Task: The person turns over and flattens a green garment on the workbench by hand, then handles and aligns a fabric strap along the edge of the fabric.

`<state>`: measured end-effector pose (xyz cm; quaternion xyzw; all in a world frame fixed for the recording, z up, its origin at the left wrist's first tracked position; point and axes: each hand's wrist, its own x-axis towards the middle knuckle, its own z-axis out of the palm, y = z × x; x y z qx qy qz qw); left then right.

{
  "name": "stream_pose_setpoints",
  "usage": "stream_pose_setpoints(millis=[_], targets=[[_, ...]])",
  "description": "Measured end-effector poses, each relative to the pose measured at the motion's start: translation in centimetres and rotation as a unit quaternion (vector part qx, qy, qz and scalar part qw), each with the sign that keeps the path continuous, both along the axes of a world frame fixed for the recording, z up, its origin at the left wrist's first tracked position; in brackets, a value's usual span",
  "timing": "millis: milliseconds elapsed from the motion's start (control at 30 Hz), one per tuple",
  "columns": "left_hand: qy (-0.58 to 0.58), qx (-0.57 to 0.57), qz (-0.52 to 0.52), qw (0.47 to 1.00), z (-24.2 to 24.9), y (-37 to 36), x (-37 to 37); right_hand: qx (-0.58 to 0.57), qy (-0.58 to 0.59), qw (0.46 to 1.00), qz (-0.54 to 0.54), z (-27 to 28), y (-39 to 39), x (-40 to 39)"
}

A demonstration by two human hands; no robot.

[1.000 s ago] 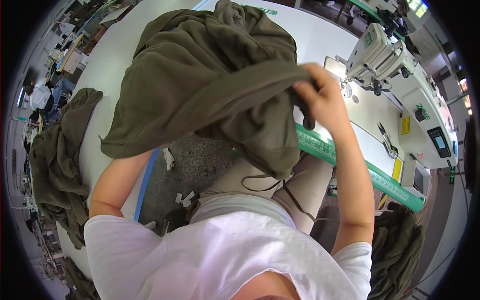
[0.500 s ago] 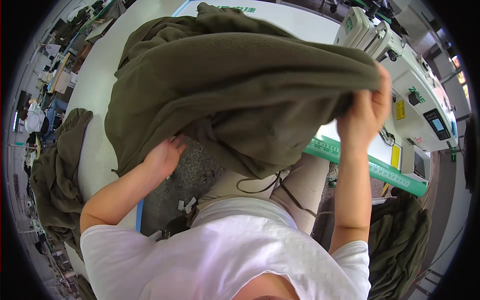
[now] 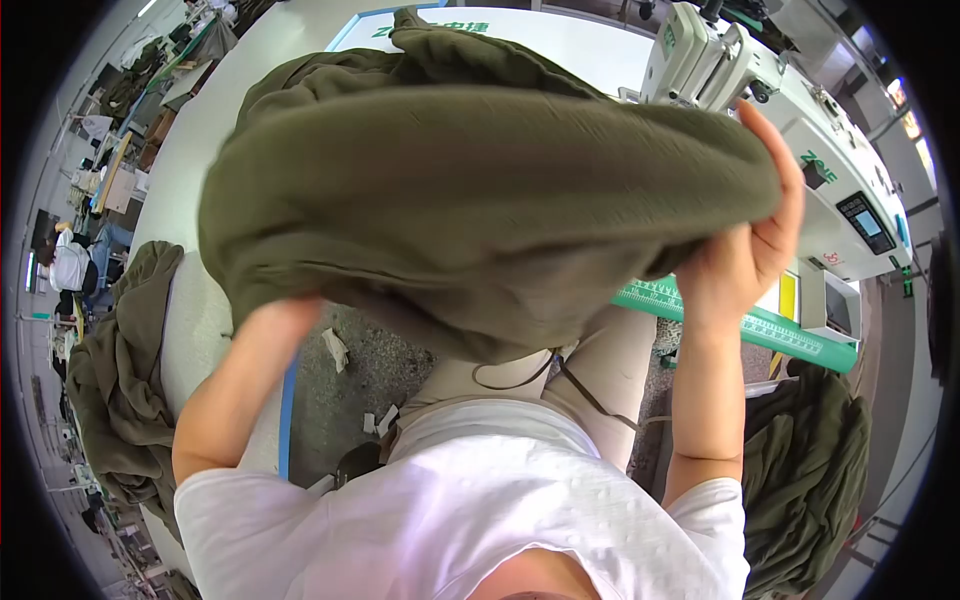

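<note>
A large olive-green fabric garment (image 3: 450, 190) is bunched and lifted above my lap and over the near edge of the sewing table; motion blurs much of it. My right hand (image 3: 745, 240) grips its right end, the thumb below and the fingers round the outer side. At the lower left of the cloth is my left hand (image 3: 285, 320), smeared by motion, with its fingers hidden by the fabric. What kind of garment it is cannot be made out.
A white sewing machine (image 3: 835, 195) stands at the right, with a green ruler strip (image 3: 790, 335) along the table edge. More olive cloth (image 3: 130, 370) lies on the left of the table (image 3: 205, 350), and another heap (image 3: 805, 470) sits at lower right.
The left part of the garment has swung down and left over my left hand, which moved left and slightly up. My right hand has shifted a little right with its end of the cloth.
</note>
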<state>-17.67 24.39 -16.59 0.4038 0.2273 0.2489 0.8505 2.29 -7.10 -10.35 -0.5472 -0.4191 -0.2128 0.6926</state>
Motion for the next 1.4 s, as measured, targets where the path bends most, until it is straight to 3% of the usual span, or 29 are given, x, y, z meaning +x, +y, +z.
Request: stream_pose_setpoints(millis=[33, 133, 233, 267, 333, 367, 433, 500, 533, 600, 700, 767, 800, 867, 1033, 1133, 1167, 1267, 1300, 1400], targets=[[-0.012, 0.035, 0.021, 0.999, 1.3, 1.7, -0.7, 0.018, 0.016, 0.999, 0.041, 0.0, 0.7, -0.1], [-0.003, 0.194, 0.106, 0.975, 6.6, 7.9, -3.7, -0.086, 0.11, 0.982, 0.13, 0.8, 3.2, -2.8], [0.075, 0.411, 0.177, 0.891, 14.1, 14.5, -5.6, -0.072, 0.168, 0.945, 0.272, 0.1, 6.2, -5.3], [0.117, 0.489, 0.194, 0.843, 16.7, 16.3, -5.6, -0.07, 0.167, 0.945, 0.272, -0.2, 7.2, -6.1], [0.207, 0.642, 0.209, 0.708, 21.8, 19.4, -4.2, 0.049, 0.357, 0.824, 0.437, -0.9, 8.5, -8.1], [0.245, 0.708, 0.207, 0.629, 24.1, 20.4, -2.5, 0.051, 0.356, 0.825, 0.436, -1.3, 8.4, -9.1], [0.295, 0.8, 0.19, 0.487, 27.1, 21.7, 1.7, 0.108, 0.504, 0.705, 0.487, -2.3, 7.6, -11.5], [0.308, 0.855, 0.14, 0.393, 27.1, 21.6, 7.1, 0.078, 0.616, 0.579, 0.528, -5.7, 5.6, -13.2], [0.311, 0.871, 0.107, 0.365, 25.9, 21.3, 9.3, 0.079, 0.617, 0.582, 0.523, -8.1, 4.5, -14.1], [0.299, 0.877, -0.004, 0.376, 20.3, 20.2, 13.9, -0.108, 0.618, 0.586, 0.513, -12.3, 2.6, -14.9], [0.277, 0.804, -0.132, 0.509, 8.4, 17.2, 17.8, -0.108, 0.646, 0.633, 0.412, -13.5, 0.6, -14.2], [0.314, 0.806, -0.185, 0.467, 4.1, 12.6, 18.6, -0.107, 0.656, 0.656, 0.359, -13.9, 0.4, -13.7], [0.31, 0.807, -0.189, 0.466, 3.4, 10.3, 18.7, -0.107, 0.619, 0.708, 0.323, -14.1, 0.6, -13.4], [0.35, 0.832, -0.186, 0.388, 2.4, 7.1, 18.4, -0.112, 0.534, 0.801, 0.247, -14.3, 1.2, -12.3], [0.3, 0.883, -0.124, 0.339, -0.5, 6.9, 17.6, -0.172, 0.54, 0.799, 0.203, -14.1, 3.7, -10.1], [0.302, 0.876, -0.208, 0.313, -1.7, 7.3, 17.1, -0.413, 0.38, 0.824, 0.078, -11.7, 4.7, -8.8], [0.303, 0.876, -0.208, 0.314, -1.6, 7.1, 16.7, -0.413, 0.38, 0.824, 0.079, -11.4, 4.9, -8.2], [0.261, 0.897, -0.232, 0.27, -0.8, 6.4, 14.6, -0.515, 0.232, 0.825, -0.023, -11.0, 5.4, -7.3], [0.262, 0.897, -0.235, 0.269, -0.5, 6.3, 13.8, -0.515, 0.235, 0.824, -0.022, -11.5, 5.2, -7.4], [0.29, 0.883, -0.246, 0.276, 1.1, 7.3, 11.9, -0.297, 0.373, 0.875, 0.085, -13.7, 3.5, -7.5]])
